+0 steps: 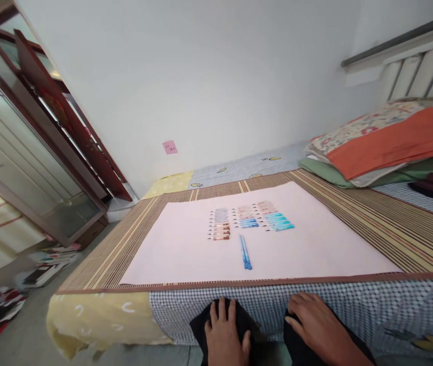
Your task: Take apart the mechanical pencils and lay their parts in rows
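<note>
My left hand lies on my left knee in black trousers, its fingers spread and holding nothing. On the other knee rests my right hand, empty, with its fingers stretched over the black cloth. Beyond both hands, a large pale pink sheet covers part of the bed. Small dark-tipped pencil-like pieces lie on it in three columns: brown pieces below greyish ones, blue pieces below pinkish ones, and turquoise pieces below more pinkish ones. Nearer me are two longer blue pens, side by side.
A striped mat lies under the sheet, on the bed. Pillows are piled at the right, by the headboard. A pink note is on the wall. At left stand a glass door and floor items.
</note>
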{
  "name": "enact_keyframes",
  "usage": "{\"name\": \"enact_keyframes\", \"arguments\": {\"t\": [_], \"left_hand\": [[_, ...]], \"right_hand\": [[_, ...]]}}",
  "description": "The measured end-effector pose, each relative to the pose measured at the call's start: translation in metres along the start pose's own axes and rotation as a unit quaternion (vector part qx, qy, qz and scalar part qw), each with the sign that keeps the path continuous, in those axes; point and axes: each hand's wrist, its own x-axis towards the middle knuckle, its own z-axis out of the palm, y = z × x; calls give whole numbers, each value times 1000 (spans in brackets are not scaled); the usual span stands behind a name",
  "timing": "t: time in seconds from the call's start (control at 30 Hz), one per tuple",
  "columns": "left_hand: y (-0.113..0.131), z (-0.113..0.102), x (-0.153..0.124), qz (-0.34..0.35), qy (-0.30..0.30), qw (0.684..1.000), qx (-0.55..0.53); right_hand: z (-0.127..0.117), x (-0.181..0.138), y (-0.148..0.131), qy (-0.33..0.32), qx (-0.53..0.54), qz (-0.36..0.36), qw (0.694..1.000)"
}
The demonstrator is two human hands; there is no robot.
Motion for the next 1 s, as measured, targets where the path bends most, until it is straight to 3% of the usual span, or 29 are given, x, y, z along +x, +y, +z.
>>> {"name": "enact_keyframes", "arguments": {"t": [0.23, 0.43, 0.53, 0.63, 0.7, 0.83, 0.93, 1.0], "left_hand": [[7, -17, 8, 49, 17, 998, -39], [-6, 0, 2, 19, 24, 999, -41], [-14, 11, -6, 46, 64, 994, -81], [-9, 4, -4, 113, 140, 963, -202], [2, -11, 8, 171, 177, 930, -274], [34, -42, 57, 239, 218, 910, -259], [53, -48, 99, 243, 183, 925, -229], [62, -44, 123, 202, 137, 947, -211]], "right_hand": [[6, 1, 2, 24, -15, -2, 1000], [7, 0, 2, 13, -3, 2, 1000], [7, 1, 1, 11, 5, 11, 1000], [8, 2, 0, 22, 6, 13, 1000], [9, 2, 1, 35, 6, 9, 999], [12, 1, 3, 42, 13, 9, 999], [14, -1, 5, 46, 20, 9, 999], [15, -3, 6, 49, 27, 9, 998]]}}
